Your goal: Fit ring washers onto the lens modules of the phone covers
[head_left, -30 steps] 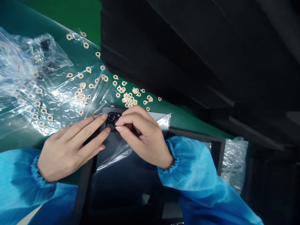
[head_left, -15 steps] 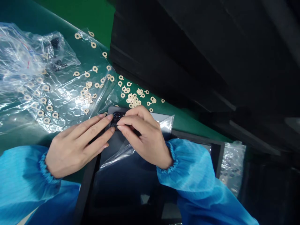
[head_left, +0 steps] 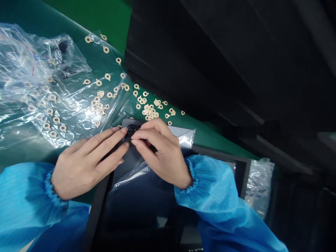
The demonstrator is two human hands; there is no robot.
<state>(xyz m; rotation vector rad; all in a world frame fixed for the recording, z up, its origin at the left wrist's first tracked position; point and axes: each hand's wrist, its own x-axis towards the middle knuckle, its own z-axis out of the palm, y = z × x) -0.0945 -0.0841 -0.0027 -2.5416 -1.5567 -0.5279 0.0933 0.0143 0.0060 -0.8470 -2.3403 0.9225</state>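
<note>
Tablet [head_left: 126, 157] bared at its far left corner, film [head_left: 144, 168] partly across; left hand [head_left: 81, 166] open beside lenses [head_left: 132, 129]; right hand [head_left: 165, 152] pinched closed there, any held piece and completion unclear.

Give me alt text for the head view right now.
A left hand and a right hand in blue sleeves meet at the dark lenses of a gray device partly under clear film; small pale rings lie scattered beyond, some amid clear plastic.

view: head, single | from: head height, near side | facing: forward and steeply down | range: close, within arm's reach | centre: left hand [head_left: 85, 163] and right hand [head_left: 165, 154] | frame: green tabletop [head_left: 210, 135] slants, far-left to right
</note>
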